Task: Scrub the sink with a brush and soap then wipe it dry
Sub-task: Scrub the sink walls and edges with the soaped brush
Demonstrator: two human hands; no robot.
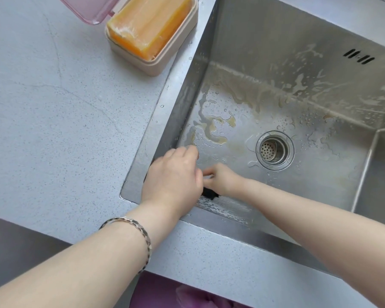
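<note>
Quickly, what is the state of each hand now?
Left hand: cannot be told, its fingers are hidden.
Right hand: closed, holding the brush.

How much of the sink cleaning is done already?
Roughly halfway. The sink has soapy streaks across its back wall. The right hand grips the brush in the near corner, with the left hand close beside it. Brown stains and water drops lie on the floor, so more scrubbing and all the wiping remain.

Pale grey speckled worktop [53, 130], faintly veined, under soft even light. Below its near edge: a dark grey surface [13, 241] and a blurred purple patch [165, 294].
</note>
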